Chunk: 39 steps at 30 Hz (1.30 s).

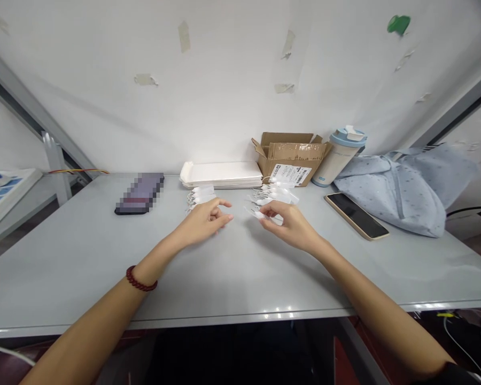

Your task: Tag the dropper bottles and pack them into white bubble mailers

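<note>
My right hand (291,224) pinches a small white piece (258,214) with a thin looped cord between thumb and fingers, just above the table. Its exact kind is too small to make out. Behind that hand lies a pile of similar white corded pieces (278,192), some with clear, film-like parts. My left hand (206,220) hovers with thumb and forefinger apart, nothing between them. A row of the same white corded pieces (202,192) sits right behind it, partly covered by the hand.
Flat white cartons (224,174) are stacked against the wall, beside an opened cardboard box (291,155). To the right stand a tumbler (339,158), a phone (357,215) and a pale blue cloth bag (401,187). A dark blurred object (140,193) lies left on the grey table (232,283).
</note>
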### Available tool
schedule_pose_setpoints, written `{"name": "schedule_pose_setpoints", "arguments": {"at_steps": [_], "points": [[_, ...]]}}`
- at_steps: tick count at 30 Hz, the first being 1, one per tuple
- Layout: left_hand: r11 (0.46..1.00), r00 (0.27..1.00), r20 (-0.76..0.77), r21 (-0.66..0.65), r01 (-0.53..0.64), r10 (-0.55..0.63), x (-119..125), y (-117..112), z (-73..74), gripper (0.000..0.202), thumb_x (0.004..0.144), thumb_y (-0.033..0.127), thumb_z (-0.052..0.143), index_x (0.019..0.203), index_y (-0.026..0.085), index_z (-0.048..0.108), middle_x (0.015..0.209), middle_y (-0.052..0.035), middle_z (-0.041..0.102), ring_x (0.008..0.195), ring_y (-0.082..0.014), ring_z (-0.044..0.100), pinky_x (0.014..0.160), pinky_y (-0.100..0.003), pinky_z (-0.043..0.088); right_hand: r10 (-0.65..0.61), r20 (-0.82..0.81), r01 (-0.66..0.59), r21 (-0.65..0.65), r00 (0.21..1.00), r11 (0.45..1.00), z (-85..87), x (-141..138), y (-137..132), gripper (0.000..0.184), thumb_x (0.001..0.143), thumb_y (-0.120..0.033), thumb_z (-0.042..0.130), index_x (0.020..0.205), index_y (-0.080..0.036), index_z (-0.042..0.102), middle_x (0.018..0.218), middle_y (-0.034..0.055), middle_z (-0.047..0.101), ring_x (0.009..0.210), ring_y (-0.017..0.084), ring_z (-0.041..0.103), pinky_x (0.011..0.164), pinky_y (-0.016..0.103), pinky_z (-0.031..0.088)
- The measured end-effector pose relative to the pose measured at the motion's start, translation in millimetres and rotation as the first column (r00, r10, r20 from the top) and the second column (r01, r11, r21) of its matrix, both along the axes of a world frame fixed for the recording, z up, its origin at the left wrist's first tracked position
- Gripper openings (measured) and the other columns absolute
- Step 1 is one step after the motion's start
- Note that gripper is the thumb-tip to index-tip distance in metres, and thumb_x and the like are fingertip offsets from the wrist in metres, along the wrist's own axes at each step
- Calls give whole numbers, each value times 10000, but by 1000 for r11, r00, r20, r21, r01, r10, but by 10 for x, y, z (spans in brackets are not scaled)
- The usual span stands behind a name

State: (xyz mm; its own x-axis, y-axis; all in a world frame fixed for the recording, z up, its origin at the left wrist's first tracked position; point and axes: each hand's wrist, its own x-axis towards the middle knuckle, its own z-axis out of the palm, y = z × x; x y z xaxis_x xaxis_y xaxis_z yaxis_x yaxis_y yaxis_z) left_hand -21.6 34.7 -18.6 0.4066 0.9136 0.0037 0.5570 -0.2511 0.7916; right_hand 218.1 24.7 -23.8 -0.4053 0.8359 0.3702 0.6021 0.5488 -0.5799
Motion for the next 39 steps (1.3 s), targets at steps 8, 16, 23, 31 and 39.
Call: {"name": "schedule_pose_setpoints", "arguments": {"at_steps": [8,16,23,31,39], "points": [[983,981,182,-157,91,-61,43,28,-89,424,894,493,413,969,125,610,827,-55,638,574,-112,575,512,-242,429,157,2,-156,148,988,977,-59,-108,-64,48,810,-184,571,857,-181,579,782,36,606,719,147,539,672,288,461],[978,981,194,-203,57,-17,65,7,-44,293,831,413,547,850,129,616,746,-31,633,548,-102,555,515,-239,424,184,15,-184,167,983,969,-88,-117,-77,68,811,-173,572,877,-177,557,779,34,572,712,143,529,655,277,456],[971,969,239,-210,113,-61,67,-13,-6,267,805,410,587,817,148,635,737,-20,626,568,-104,550,538,-244,427,178,51,-184,185,983,965,-88,-120,-92,60,828,-189,561,886,-177,548,809,45,577,715,145,530,644,271,451],[969,971,212,-192,157,-115,73,-47,26,239,815,389,583,790,160,646,694,-8,613,580,-107,557,558,-240,442,169,78,-181,195,982,964,-113,-122,-84,63,838,-209,550,896,-188,537,833,51,587,715,147,536,632,270,449],[972,974,201,-187,141,-103,90,-58,34,239,817,382,579,783,157,651,676,-6,607,582,-107,548,558,-239,437,186,78,-198,192,979,961,-136,-115,-79,85,827,-187,565,907,-170,540,841,55,583,697,135,533,620,254,448]]}}
